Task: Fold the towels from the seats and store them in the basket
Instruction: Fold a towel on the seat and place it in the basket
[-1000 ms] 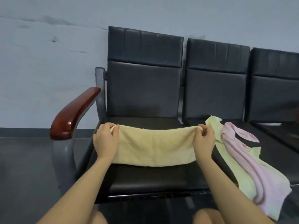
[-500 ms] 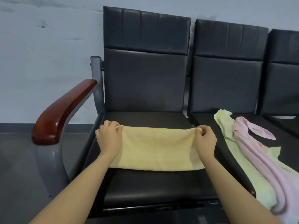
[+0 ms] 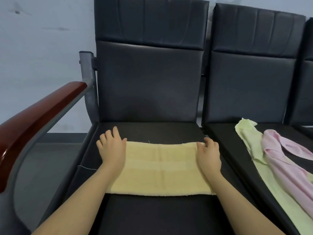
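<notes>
A yellow towel (image 3: 160,168), folded into a wide strip, lies flat on the left black seat (image 3: 152,131). My left hand (image 3: 112,147) rests flat over its left end with the fingers spread. My right hand (image 3: 209,154) lies on its right end, fingers relaxed and slightly bent at the far corner. On the middle seat (image 3: 225,141) a pale green towel (image 3: 250,143) lies spread out, and a crumpled pink towel (image 3: 286,160) lies on top of it. No basket is in view.
A red-brown wooden armrest (image 3: 39,119) on a grey metal frame (image 3: 88,85) borders the left seat. Black backrests (image 3: 149,78) rise behind the seats against a pale wall. Grey floor shows at the left. A third seat starts at the right edge.
Both hands have let go of the towel's far edge, which they pinched before, and now rest on it. The towel lies flat on the seat. The view has moved closer.
</notes>
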Demonstrator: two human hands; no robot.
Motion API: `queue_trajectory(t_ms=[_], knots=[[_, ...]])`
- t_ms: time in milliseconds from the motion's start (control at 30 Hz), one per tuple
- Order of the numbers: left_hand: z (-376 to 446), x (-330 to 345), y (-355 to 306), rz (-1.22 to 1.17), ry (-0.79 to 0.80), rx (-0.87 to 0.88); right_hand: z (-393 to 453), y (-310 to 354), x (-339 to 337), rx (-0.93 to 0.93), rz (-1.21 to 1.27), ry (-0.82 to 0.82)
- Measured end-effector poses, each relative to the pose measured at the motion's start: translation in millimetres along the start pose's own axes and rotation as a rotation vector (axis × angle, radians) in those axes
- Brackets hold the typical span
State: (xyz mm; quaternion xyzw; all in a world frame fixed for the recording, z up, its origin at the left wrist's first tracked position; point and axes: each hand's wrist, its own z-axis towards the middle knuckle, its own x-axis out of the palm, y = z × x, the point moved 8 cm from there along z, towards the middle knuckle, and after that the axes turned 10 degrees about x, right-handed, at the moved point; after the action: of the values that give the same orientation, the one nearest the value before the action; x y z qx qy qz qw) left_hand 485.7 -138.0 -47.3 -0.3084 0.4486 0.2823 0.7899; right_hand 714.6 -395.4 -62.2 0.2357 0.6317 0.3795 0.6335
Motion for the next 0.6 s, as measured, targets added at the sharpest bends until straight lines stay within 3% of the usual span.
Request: queue_trajectory(t_ms=[233,433,600], knots=[[-21.6,3.0,-48.6,-0.077,0.106,0.293,-19.2,27.6,13.1,-0.309,-0.286,0.021],[-56.5,14.6,-58.6,-0.047,0.445,0.339,-66.4,37.9,40.5,-0.420,-0.453,0.357],[-85.1,5.0,-47.6,-0.014,0.570,0.319,-94.7,20.5,51.7,-0.409,-0.717,0.535]])
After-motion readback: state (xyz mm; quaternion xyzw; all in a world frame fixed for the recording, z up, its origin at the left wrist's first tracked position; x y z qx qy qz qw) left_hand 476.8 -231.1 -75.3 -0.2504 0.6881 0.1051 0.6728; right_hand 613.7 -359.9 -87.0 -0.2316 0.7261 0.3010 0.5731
